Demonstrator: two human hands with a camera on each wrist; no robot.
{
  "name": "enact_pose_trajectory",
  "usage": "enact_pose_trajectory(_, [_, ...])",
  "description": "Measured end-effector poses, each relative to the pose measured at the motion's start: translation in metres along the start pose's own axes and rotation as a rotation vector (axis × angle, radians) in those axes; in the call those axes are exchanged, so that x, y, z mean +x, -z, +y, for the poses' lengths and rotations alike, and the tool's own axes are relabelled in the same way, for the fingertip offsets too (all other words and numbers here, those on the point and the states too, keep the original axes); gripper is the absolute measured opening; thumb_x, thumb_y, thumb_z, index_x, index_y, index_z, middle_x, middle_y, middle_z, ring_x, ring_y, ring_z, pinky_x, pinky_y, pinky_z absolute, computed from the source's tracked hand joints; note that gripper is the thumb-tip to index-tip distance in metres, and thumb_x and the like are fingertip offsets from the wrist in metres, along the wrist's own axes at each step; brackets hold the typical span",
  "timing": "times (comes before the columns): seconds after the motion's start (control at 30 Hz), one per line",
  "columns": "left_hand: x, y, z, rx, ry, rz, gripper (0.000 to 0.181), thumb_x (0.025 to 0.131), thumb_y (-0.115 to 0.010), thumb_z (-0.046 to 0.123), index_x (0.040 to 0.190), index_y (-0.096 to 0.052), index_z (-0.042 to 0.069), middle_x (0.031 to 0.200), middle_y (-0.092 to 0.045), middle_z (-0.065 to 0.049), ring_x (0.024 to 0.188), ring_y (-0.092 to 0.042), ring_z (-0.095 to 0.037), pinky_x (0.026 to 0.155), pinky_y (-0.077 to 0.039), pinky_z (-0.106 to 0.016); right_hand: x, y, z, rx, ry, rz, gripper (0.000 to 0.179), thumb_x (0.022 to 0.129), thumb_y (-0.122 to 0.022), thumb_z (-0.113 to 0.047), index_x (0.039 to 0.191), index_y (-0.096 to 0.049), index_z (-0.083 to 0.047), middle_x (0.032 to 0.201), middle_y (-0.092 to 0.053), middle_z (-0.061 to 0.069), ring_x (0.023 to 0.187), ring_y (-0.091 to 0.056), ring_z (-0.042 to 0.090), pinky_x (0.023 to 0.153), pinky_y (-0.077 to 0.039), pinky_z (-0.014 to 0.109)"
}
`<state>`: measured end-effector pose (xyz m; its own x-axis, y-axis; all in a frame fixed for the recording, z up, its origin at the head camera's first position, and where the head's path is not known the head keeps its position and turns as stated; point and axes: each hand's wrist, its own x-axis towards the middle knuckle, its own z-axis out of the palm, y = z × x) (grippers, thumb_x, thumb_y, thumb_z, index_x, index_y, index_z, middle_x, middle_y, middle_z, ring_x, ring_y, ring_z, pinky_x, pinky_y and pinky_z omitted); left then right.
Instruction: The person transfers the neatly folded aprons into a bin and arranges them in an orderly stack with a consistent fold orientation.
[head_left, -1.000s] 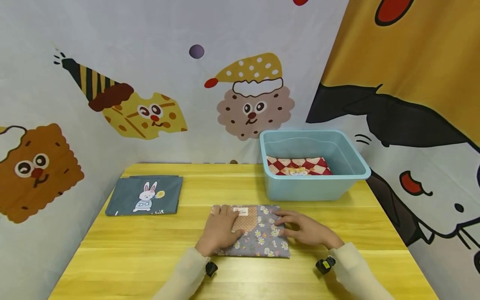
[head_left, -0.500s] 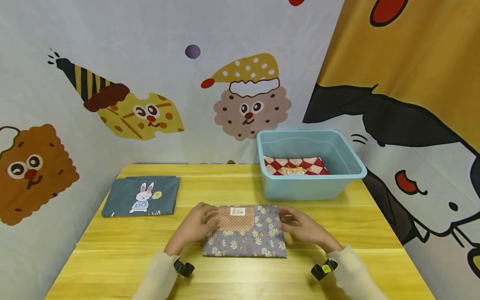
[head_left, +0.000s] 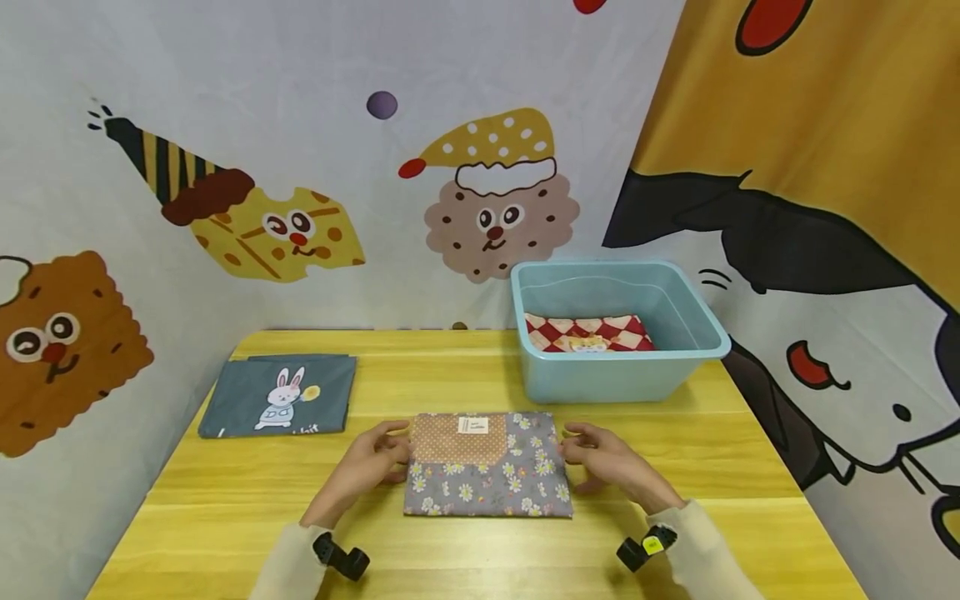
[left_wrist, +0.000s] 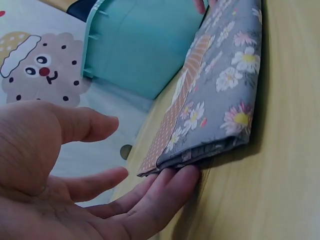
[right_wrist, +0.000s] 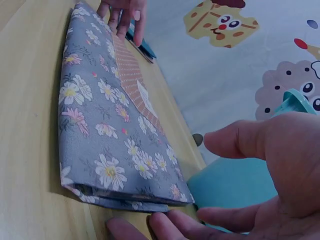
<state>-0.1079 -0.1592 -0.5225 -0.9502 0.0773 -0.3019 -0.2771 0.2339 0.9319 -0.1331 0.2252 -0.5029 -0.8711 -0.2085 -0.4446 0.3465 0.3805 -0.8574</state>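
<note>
I logged one folded floral cloth (head_left: 489, 485), long axis left-right, flanked equally closely by left hand (head_left: 366, 461) and right hand (head_left: 611, 463), apart, loose-fingered.

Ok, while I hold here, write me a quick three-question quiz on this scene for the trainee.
1. Which pattern shows on the cloth inside the blue bin? (a) stripes (b) red-and-white diamonds (c) plain black
2. True or false: the rabbit-print cloth lies in the bin.
3. Which hand is nearer the polka-dot patch on the floral cloth?

Key:
1. (b)
2. False; it lies on the table.
3. The left hand.
</note>
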Motion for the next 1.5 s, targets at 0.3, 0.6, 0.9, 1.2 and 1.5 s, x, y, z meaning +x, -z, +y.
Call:
enact_pose_trajectory(0.3, [-0.001, -0.001, 0.0, -0.073, 0.087, -0.058, 0.052, 0.102, -0.059, 0.01, 0.152, -0.045, 0.001, 0.127, -0.061, -0.024, 0.108, -0.068, -0.027, 0.072, -0.064, -0.042, 0.003, -0.007, 0.0, 0.055, -0.047, -0.007, 0.057, 0.101, -0.06, -0.018, 0.149, -0.042, 0.008, 0.142, -0.056, 0.027, 0.123, -0.061, 0.041, 0.077, -0.064, 0.05])
enact_pose_trajectory(0.6, [-0.004, -0.014, 0.007, -0.048, 0.091, 0.054, 0.055, 0.097, -0.065, 0.008, 0.147, -0.047, -0.004, 0.122, -0.065, -0.026, 0.094, -0.07, -0.024, 0.07, -0.063, -0.038, 0.001, -0.012, -0.006, 0.038, -0.065, 0.017, 0.058, 0.101, -0.061, -0.019, 0.15, -0.042, 0.006, 0.142, -0.054, 0.026, 0.12, -0.061, 0.038, 0.079, -0.064, 0.047])
enact_pose_trajectory(0.9, [-0.002, -0.016, 0.007, -0.037, 0.117, 0.059, 0.055, 0.096, -0.066, 0.008, 0.146, -0.048, -0.005, 0.104, -0.075, -0.017, 0.082, -0.071, -0.019, 0.069, -0.061, -0.036, 0.006, -0.011, -0.008, 0.012, -0.099, 0.053, 0.054, 0.099, -0.062, -0.02, 0.14, -0.048, 0.013, 0.116, -0.069, 0.024, 0.09, -0.074, 0.024, 0.076, -0.063, 0.039])
enact_pose_trajectory(1.2, [0.004, -0.014, -0.004, -0.111, 0.115, 0.023, 0.061, 0.093, -0.064, 0.001, 0.148, -0.043, -0.013, 0.102, -0.075, -0.019, 0.079, -0.07, -0.019, 0.065, -0.06, -0.034, 0.013, -0.007, 0.001, 0.076, -0.053, -0.068, 0.055, 0.096, -0.065, -0.013, 0.137, -0.049, 0.019, 0.107, -0.074, 0.016, 0.091, -0.071, 0.017, 0.082, -0.063, 0.036])
enact_pose_trajectory(1.5, [0.005, -0.007, -0.008, -0.257, 0.082, -0.155, 0.061, 0.098, -0.058, 0.002, 0.151, -0.033, -0.016, 0.127, -0.065, -0.03, 0.095, -0.072, -0.021, 0.077, -0.064, -0.036, 0.023, 0.002, 0.015, 0.265, -0.005, -0.345, 0.068, 0.102, -0.058, -0.012, 0.156, -0.025, 0.013, 0.125, -0.07, 0.017, 0.108, -0.071, 0.024, 0.091, -0.061, 0.047])
